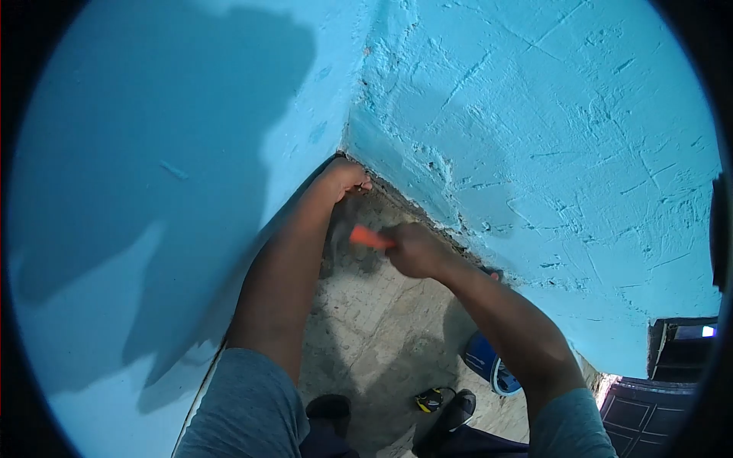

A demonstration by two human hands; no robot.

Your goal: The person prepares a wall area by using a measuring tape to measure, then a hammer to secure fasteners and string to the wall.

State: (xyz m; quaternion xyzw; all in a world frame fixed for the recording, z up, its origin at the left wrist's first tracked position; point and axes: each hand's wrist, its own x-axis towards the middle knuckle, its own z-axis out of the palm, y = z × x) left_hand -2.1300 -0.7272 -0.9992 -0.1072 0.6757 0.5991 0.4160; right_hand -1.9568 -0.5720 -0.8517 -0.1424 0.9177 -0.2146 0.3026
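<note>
Grey sleeves of my shirt (244,404) sit nearest to me, at the bottom edge of the view, with my dark shoes below them on the concrete floor (382,336). Taking the corner where the two blue walls meet as the landmark, everything else lies between me and it.

Well back from the corner, close to my feet, a small yellow and black tape measure (430,399) lies on the floor. Just beside it, toward the rough wall, stands a blue container (482,357), partly hidden behind my right forearm.

Nearer the corner, my right hand (416,250) is closed in a fist around an orange-handled tool (370,239). Only the orange handle shows clearly; it points from my fist toward the corner, and its working end is blurred against a darker grey patch of floor, so I cannot tell what kind of tool it is.

Right at the foot of the corner, my left hand (345,179) presses against the floor where it meets the walls. Its fingers are curled down and mostly hidden, and I cannot tell whether it is holding anything.

Beyond my hands, the smooth blue wall (153,153) rises left of the corner, carrying my shadow, and the rough, scored blue wall (550,130) rises to the right.
</note>
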